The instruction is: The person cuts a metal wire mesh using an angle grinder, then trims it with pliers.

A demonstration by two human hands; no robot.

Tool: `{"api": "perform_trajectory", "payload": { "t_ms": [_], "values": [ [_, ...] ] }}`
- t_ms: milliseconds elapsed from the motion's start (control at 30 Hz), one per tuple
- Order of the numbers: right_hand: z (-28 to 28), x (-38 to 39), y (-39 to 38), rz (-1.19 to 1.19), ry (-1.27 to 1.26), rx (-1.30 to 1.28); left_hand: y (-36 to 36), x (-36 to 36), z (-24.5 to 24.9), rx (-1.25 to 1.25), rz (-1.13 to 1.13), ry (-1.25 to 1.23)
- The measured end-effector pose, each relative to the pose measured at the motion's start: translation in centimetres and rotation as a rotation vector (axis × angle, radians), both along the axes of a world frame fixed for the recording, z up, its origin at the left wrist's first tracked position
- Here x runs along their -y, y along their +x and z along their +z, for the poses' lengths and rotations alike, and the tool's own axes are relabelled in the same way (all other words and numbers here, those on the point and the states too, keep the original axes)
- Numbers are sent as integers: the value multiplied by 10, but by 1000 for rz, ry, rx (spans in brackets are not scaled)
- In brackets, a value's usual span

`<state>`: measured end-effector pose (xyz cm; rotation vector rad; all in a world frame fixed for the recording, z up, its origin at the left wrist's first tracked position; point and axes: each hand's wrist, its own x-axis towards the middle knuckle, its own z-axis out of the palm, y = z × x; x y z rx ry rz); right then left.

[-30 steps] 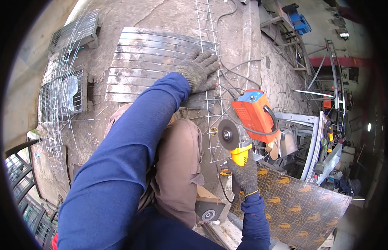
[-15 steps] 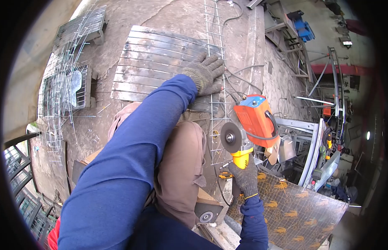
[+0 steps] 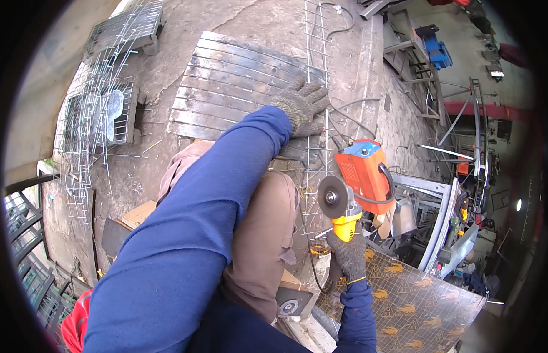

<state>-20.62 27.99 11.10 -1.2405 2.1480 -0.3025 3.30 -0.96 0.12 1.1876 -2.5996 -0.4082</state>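
Note:
My left hand [image 3: 300, 107], in a grey knit glove, lies with fingers spread at the right edge of a slatted metal panel [image 3: 230, 79], overlapping a narrow ladder-like wire strip [image 3: 317, 50]. My right hand [image 3: 348, 256], gloved too, is wrapped round the body of a yellow angle grinder [image 3: 346, 228]. The grinder's dark disc [image 3: 334, 197] points up and away from me, apart from the panel. Just beyond the grinder stands an orange machine with a blue top [image 3: 368, 176] and a black handle.
Welded wire grids [image 3: 109, 112] rest on supports at the left. A patterned brown board [image 3: 403, 300] lies at the lower right, near metal profiles [image 3: 442, 226]. Cables [image 3: 359, 120] run across the floor. Boxes with a disc picture [image 3: 290, 307] sit beside my knee.
The view has swung slightly, so most things appear a little further right. My left hand stays spread at the panel's edge, and my right hand keeps its hold on the grinder.

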Motion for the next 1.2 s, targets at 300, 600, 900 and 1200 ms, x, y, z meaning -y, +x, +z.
{"api": "perform_trajectory", "payload": {
  "t_ms": [300,600,900,1200],
  "values": [
    [0,-3,-1,12,-7,-17,-2,0,-2,-35,15,-3],
    [13,-9,9,-20,20,7,-6,-4,-4,-17,12,10],
    [6,-7,4,7,13,-28,-4,2,-4,-10,18,-14],
    [4,-7,1,4,50,-35,-1,0,0,-6,13,9]
  ]
}}
